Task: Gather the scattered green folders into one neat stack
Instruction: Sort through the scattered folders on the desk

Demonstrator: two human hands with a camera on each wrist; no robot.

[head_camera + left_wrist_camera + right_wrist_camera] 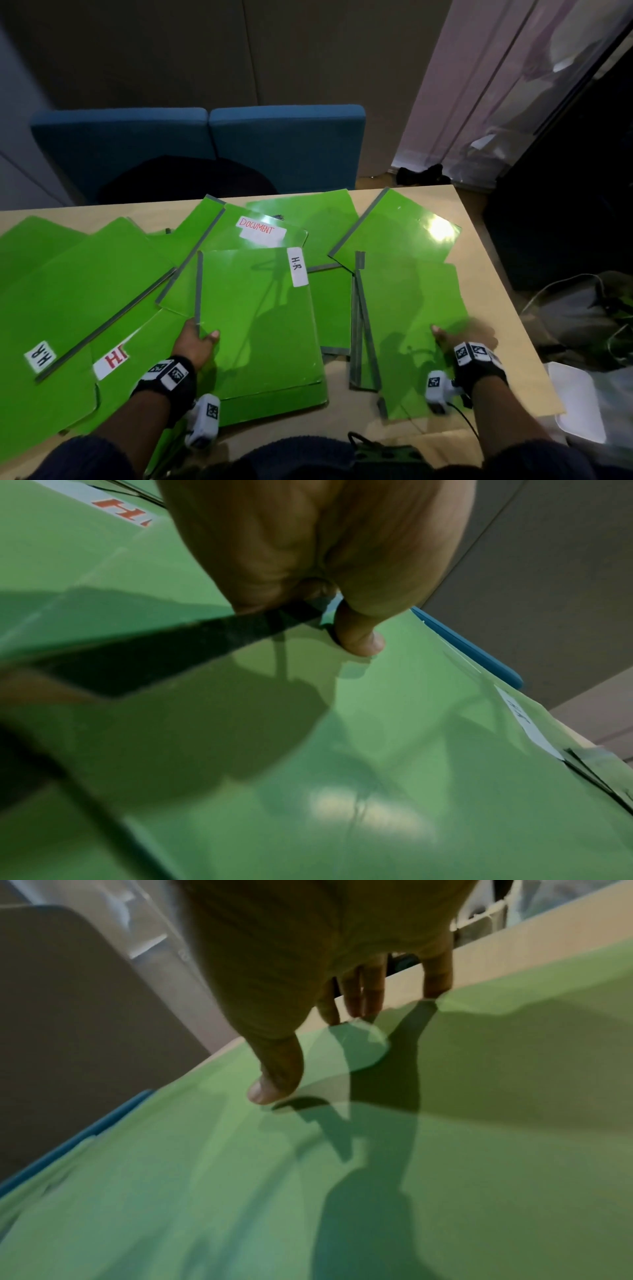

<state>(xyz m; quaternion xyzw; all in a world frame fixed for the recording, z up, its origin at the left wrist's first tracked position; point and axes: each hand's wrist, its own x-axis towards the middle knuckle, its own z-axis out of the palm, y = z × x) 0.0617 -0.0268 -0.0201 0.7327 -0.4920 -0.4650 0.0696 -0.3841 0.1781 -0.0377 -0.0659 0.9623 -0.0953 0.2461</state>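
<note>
Several green folders with grey taped spines lie scattered and overlapping on a light wooden table point(496, 274). My left hand point(202, 334) pinches the spine edge of the middle folder labelled H.R point(260, 325), thumb point(359, 639) on top, the fingers hidden under the grey spine point(205, 634). My right hand point(459, 334) lies blurred on the right-hand folder point(411, 308); its thumb point(274, 1088) touches the cover and the straight fingers point(356, 999) reach the folder's far edge. A folder labelled DOCUMENT point(260, 229) lies behind, and more folders point(85, 274) spread to the left.
Two blue chair backs point(205, 144) stand behind the table's far edge. Bags and cables point(582, 315) sit on the floor off the right edge, beside a white tray-like object point(579, 401). A glossy folder point(400, 229) lies at the far right of the table.
</note>
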